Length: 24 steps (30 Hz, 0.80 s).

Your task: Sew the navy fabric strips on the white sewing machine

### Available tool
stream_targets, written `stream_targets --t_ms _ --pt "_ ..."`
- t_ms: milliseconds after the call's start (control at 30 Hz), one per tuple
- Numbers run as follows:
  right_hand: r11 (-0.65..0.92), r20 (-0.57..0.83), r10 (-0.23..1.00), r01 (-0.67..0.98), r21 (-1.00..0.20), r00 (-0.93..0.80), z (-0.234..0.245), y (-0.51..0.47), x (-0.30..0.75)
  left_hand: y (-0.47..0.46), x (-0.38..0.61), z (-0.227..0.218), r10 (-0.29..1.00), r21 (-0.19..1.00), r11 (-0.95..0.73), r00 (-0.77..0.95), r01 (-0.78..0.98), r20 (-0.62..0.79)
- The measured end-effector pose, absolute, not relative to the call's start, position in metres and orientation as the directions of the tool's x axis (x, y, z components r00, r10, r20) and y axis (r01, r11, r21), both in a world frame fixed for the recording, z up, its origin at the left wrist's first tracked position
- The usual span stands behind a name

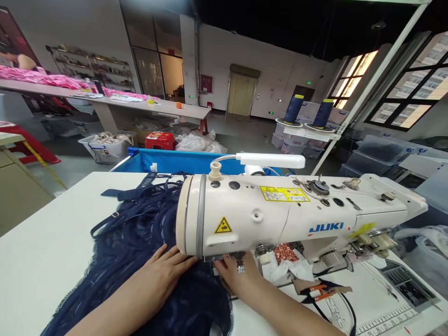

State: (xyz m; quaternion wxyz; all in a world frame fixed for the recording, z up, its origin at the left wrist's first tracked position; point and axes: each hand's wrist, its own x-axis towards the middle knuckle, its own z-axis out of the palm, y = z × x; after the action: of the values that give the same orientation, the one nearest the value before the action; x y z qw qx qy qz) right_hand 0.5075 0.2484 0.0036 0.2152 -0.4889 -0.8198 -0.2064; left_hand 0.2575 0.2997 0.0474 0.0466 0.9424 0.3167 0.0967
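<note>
The left hand [168, 270] is laid flat, fingers spread, on navy fabric [140, 242]; the right hand [238, 275] is tucked beneath the sewing machine [280, 214], its grip unclear. Bare table [45, 242] is left open leftward.

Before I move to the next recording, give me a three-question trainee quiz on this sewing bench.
1. True or false: the left hand lies flat on the navy lace fabric.
2. Which brand name shows on the sewing machine? A) Singer B) JUKI C) Brother
3. How many navy thread cones stand on the rack behind the machine?

Key: 1 true. 2 B. 3 two; the right hand sits under the machine head by the needle.
</note>
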Motion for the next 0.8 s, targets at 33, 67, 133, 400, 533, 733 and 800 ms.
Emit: stream_targets --t_ms 33,67,133,400,533,733,800 --pt "0.445 0.583 0.661 0.873 0.202 -0.472 0.001 0.247 0.509 0.297 0.258 0.048 0.622 0.147 -0.783 0.768 0.604 0.153" --pt "0.445 0.597 0.627 0.859 0.254 -0.501 -0.002 0.245 0.510 0.294 0.258 0.048 0.635 0.141 -0.773 0.757 0.619 0.154" --pt "0.444 0.602 0.616 0.855 0.269 -0.509 -0.007 0.244 0.511 0.290 0.259 0.050 0.658 0.123 -0.753 0.735 0.647 0.163" --pt "0.392 0.617 0.617 0.870 0.298 -0.489 0.007 0.245 0.507 0.290 0.258 0.045 0.662 0.082 -0.749 0.737 0.658 0.139" --pt "0.364 0.595 0.628 0.865 0.345 -0.502 0.014 0.245 0.507 0.290 0.261 0.046 0.676 0.062 -0.737 0.734 0.673 0.074" --pt "0.387 0.473 0.715 0.855 0.345 -0.514 0.004 0.247 0.510 0.284 0.276 0.064 0.709 0.049 -0.705 0.705 0.707 0.024" --pt "0.404 0.443 0.731 0.852 0.332 -0.519 -0.001 0.248 0.511 0.281 0.280 0.070 0.716 0.046 -0.697 0.698 0.715 0.006"
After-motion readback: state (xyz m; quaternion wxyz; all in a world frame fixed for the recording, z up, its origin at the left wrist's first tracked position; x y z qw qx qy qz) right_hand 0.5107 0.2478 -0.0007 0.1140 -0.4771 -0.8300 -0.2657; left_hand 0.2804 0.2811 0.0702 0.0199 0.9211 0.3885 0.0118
